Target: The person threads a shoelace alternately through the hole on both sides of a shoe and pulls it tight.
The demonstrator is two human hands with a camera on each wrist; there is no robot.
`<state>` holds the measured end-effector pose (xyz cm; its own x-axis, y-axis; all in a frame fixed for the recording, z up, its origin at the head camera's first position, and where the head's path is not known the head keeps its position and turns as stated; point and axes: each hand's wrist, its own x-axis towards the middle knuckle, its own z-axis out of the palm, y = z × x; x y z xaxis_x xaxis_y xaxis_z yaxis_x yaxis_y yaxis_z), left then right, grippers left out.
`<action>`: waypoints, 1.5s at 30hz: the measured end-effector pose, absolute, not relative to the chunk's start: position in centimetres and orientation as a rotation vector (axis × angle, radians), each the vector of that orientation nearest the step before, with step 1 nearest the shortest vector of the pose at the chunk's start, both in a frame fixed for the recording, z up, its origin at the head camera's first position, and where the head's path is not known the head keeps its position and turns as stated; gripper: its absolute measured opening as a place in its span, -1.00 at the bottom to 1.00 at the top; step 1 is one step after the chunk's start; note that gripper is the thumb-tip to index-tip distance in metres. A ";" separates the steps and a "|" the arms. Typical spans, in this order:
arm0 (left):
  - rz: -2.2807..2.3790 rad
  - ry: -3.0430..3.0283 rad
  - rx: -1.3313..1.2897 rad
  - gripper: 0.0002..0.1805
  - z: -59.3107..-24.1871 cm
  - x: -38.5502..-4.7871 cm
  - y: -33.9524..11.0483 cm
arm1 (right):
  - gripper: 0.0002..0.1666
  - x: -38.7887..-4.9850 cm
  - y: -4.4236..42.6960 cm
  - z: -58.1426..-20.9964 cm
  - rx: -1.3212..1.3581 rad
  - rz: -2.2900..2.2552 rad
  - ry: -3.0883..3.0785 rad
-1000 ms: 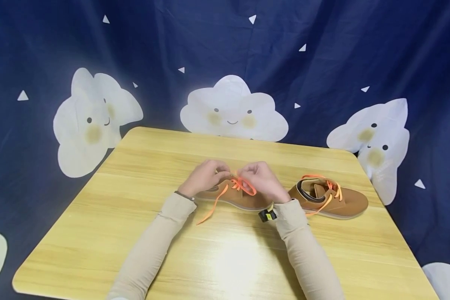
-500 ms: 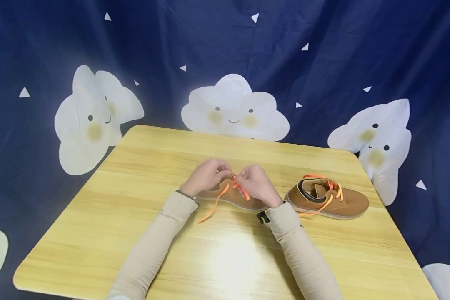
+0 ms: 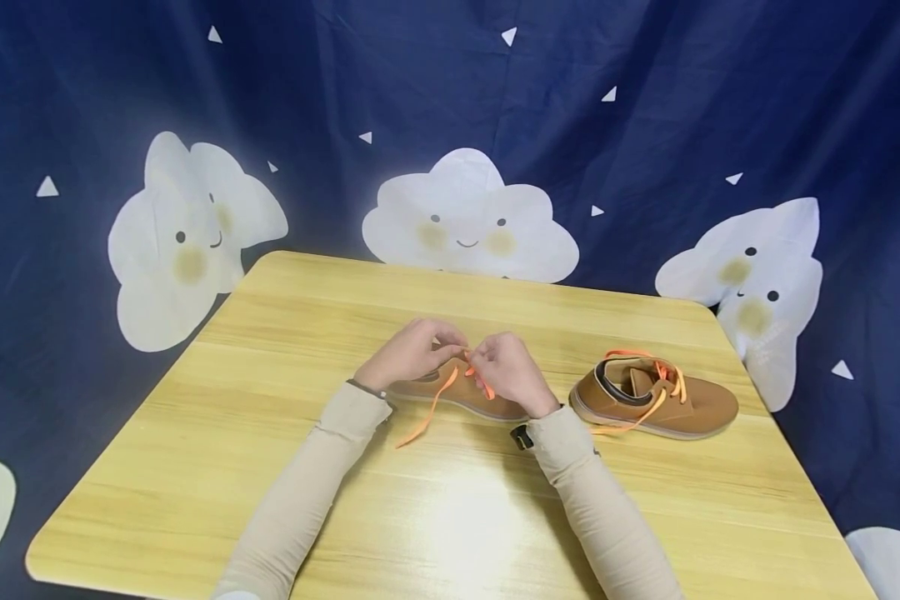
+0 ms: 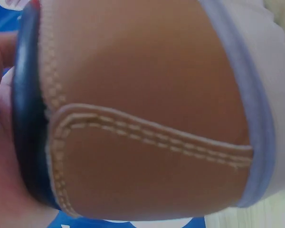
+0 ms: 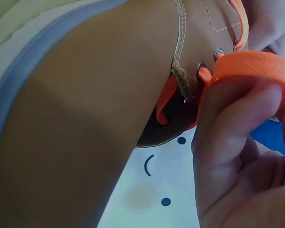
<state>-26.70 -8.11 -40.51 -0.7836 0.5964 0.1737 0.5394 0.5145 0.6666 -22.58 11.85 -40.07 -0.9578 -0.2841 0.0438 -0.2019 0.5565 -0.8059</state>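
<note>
A brown leather shoe [image 3: 487,407] with an orange shoelace [image 3: 431,412] lies on the table between both hands, toe to the right. My left hand [image 3: 412,354] reaches over the shoe's opening and pinches the lace between thumb and finger near the eyelets. Opposite it, my right hand [image 3: 513,373] pinches the lace close to the left fingertips. In the right wrist view an orange lace band [image 5: 251,64] runs over the curled right fingers [image 5: 237,128]. The left wrist view is filled by the shoe's heel side [image 4: 142,71], which hides the left fingertips.
A second brown shoe [image 3: 708,408] with orange laces stands to the right of my right wrist, its lace end on the wooden table [image 3: 270,467]. Behind the table hangs a dark blue curtain [image 3: 315,192] with white clouds.
The right hand has moved left and slightly down toward the left hand. The large lace loop by it has become smaller to the eye. The left hand stays nearly in place.
</note>
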 end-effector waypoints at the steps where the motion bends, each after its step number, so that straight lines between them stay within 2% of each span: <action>1: 1.138 2.644 1.008 -0.78 -40.4 -26.6 -8.1 | -0.64 -22.5 11.8 -40.1 -0.419 -1.371 2.699; 7: 1.170 2.561 0.956 -0.58 -40.3 -26.4 -8.2 | -0.62 -22.2 11.7 -39.9 -0.394 -1.341 2.729; 17: 1.239 2.536 0.846 -0.55 -40.3 -26.2 -7.8 | -0.51 -22.3 12.4 -39.0 -0.557 -1.179 2.743; 25: 1.352 2.510 0.792 -0.62 -40.4 -26.6 -7.7 | -0.72 -22.9 15.3 -37.6 -0.524 -1.148 2.779; 27: 1.379 2.512 0.772 -0.64 -40.4 -26.5 -7.7 | -0.65 -23.1 16.0 -37.6 -0.529 -1.058 2.784; 31: 1.434 2.549 0.702 -0.68 -40.3 -26.3 -7.6 | -0.37 -23.2 16.8 -37.8 -0.635 -0.805 2.675; 34: 1.480 2.597 0.677 -0.71 -40.2 -26.3 -7.6 | -0.39 -23.3 16.8 -38.3 -0.721 -0.679 2.589; 38: 1.630 2.582 0.690 -0.73 -39.9 -26.2 -7.5 | -0.48 -23.4 16.2 -38.9 -0.695 -0.608 2.592; 43: 1.843 2.573 0.671 -0.74 -38.8 -26.0 -7.7 | -0.07 -23.1 15.7 -39.3 -0.596 -0.546 2.636; 45: 1.928 2.581 0.629 -0.75 -38.3 -25.8 -7.8 | -0.05 -23.2 15.6 -39.4 -0.590 -0.538 2.643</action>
